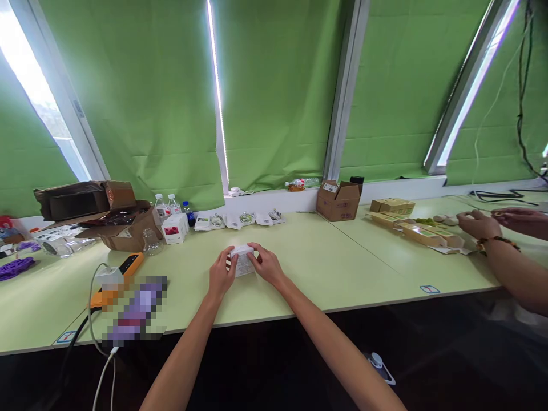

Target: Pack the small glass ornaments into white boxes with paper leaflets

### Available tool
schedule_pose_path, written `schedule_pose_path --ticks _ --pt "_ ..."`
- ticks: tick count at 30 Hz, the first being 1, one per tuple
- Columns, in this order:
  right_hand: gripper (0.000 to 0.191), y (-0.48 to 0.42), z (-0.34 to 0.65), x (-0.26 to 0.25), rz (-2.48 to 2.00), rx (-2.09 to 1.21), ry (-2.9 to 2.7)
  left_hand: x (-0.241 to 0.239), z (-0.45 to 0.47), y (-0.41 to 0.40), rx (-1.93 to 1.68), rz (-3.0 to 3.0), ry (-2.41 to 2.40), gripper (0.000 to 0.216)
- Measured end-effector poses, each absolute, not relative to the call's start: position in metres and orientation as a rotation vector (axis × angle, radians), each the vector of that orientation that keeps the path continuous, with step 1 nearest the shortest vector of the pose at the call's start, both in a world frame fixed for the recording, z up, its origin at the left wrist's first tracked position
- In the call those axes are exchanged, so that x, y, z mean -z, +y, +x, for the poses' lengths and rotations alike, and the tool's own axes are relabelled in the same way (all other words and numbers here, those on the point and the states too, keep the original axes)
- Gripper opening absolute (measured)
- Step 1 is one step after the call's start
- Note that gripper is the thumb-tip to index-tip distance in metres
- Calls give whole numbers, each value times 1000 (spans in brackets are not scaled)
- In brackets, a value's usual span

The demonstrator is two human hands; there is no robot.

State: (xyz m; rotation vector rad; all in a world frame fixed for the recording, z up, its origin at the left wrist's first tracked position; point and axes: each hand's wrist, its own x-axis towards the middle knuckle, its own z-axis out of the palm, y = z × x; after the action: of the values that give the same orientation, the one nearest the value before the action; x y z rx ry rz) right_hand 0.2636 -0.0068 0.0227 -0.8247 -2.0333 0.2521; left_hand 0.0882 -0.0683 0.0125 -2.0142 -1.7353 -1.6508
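Note:
Between both hands is a small white box point(244, 264) with fine print on the side toward me. My left hand point(223, 270) grips its left edge, thumb on the near face. On the right side, my right hand point(266, 264) holds the box by its upper corner, with the thumb on the face and fingers over the top. The box is upright, at or just over the pale green table point(295, 285); contact underneath is unclear. Beyond it lie three white cards or flat packs point(242, 221) with round, greenish or clear items on them.
At left are an orange power strip point(136, 262), a blurred-out phone point(137, 311) with a cable, a stack of white boxes point(174, 229), bottles and an open carton point(131, 231). A brown carton point(338, 201) stands back right. Another person's hands point(477, 224) work near yellow boxes point(428, 234).

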Motion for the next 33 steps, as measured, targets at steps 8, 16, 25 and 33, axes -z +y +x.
schedule_pose_path --ticks 8,16,25,33 --pt "35 -6 263 -23 -805 -284 -2023 -16 89 -70 1719 -2002 -1780 39" --pt "34 -7 263 -25 -772 -377 -1972 -20 91 -73 1800 -1977 -1799 37" --pt "33 -8 262 -27 -767 -435 -1931 -20 90 -70 1906 -1986 -1765 35" --pt "34 -8 260 -27 -775 -452 -1922 -21 90 -70 1951 -1991 -1761 36"
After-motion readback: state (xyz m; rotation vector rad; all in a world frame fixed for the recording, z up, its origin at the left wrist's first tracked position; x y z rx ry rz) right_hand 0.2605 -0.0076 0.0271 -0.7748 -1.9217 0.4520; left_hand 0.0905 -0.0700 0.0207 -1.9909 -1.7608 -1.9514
